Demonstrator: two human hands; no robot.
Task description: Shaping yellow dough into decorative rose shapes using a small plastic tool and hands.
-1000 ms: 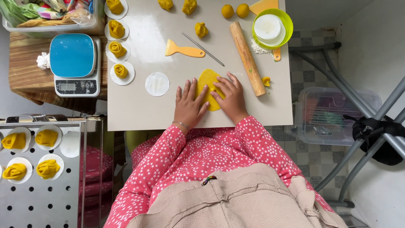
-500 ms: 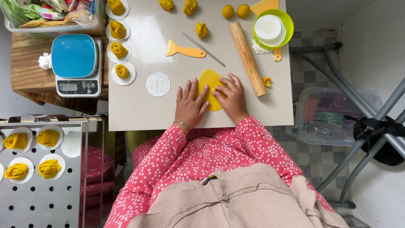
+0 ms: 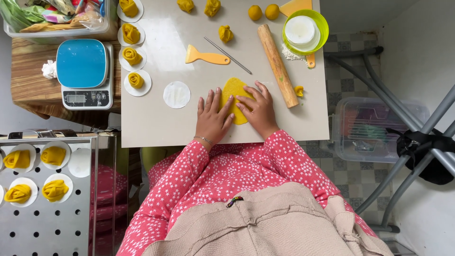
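A flat yellow sheet of dough (image 3: 235, 90) lies on the pale work mat (image 3: 161, 42) near its front edge. My left hand (image 3: 213, 118) rests on the dough's left side with fingers spread. My right hand (image 3: 258, 108) lies on its right side, fingers flat and apart. Both hands press on the dough and grip nothing. A wooden rolling pin (image 3: 277, 65) lies just right of my right hand. A bare white paper round (image 3: 176, 94) sits left of my left hand.
Rose-shaped yellow buns (image 3: 131, 56) on paper rounds line the mat's left edge. An orange scraper (image 3: 205, 57), a thin metal stick (image 3: 227, 55), dough balls (image 3: 263, 12) and a green bowl (image 3: 305, 26) lie farther back. A blue scale (image 3: 84, 71) stands left; a perforated steel tray (image 3: 47, 223) holds buns.
Both hands stay on the yellow dough sheet with only slight finger shifts. Nothing else on the mat has moved.
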